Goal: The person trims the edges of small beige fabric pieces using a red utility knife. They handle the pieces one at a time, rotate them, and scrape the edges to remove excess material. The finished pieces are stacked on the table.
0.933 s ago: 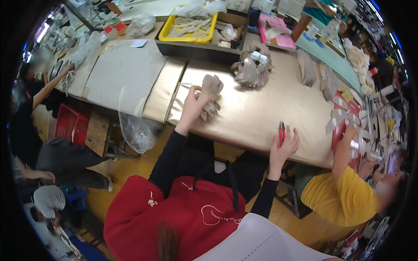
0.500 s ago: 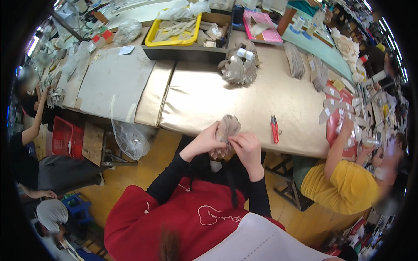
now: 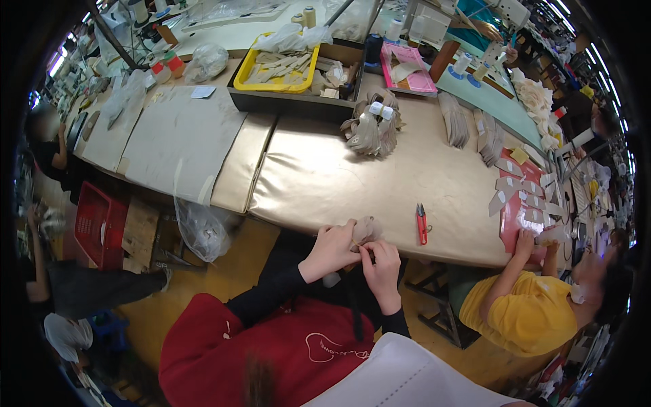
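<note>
At the table's front edge, my left hand (image 3: 331, 252) is wrapped round a small bundle of beige-grey cut fabric or leather pieces (image 3: 368, 229), whose rounded tops stick up above my fingers. A thin yellow band (image 3: 356, 243) shows across the bundle. My right hand (image 3: 382, 268) is closed in a pinch against the bundle's near side, at the band; the fingertips partly hide what they grip. On the table to the right lie red-handled thread snips (image 3: 422, 225), apart from both hands.
A larger tied bundle of beige pieces (image 3: 373, 127) sits mid-table. Behind it stand a black box (image 3: 291, 105) with a yellow tray (image 3: 278, 87), and a pink tray (image 3: 409, 71). Stacked strips (image 3: 453, 121) lie right. A co-worker in yellow (image 3: 519, 308) works at a red board (image 3: 512, 224).
The view has tilted, so the table sits lower in it. My right hand has come closer to my left at the bundle. The co-worker's hands on the right have shifted toward the board's near end.
</note>
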A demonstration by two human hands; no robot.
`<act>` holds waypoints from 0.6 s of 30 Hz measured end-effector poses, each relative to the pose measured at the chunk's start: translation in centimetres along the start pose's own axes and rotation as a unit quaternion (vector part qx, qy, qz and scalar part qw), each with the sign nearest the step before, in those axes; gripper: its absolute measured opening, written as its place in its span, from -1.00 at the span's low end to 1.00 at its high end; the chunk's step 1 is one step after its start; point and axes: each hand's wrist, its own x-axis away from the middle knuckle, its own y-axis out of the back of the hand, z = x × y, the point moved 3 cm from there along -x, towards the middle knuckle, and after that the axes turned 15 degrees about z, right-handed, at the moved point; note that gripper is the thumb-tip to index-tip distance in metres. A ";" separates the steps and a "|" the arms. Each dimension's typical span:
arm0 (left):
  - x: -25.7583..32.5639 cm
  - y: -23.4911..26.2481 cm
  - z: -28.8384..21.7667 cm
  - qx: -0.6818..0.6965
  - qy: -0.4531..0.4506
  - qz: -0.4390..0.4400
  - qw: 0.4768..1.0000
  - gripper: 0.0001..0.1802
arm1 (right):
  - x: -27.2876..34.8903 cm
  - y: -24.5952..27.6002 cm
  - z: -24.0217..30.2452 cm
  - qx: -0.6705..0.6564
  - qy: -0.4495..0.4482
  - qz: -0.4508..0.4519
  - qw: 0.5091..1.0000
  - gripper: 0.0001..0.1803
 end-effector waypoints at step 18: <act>0.5 0.8 -1.0 0.075 0.061 0.045 0.994 -0.33 | 3.1 -1.9 -2.8 -0.574 -0.086 0.014 0.814 -0.95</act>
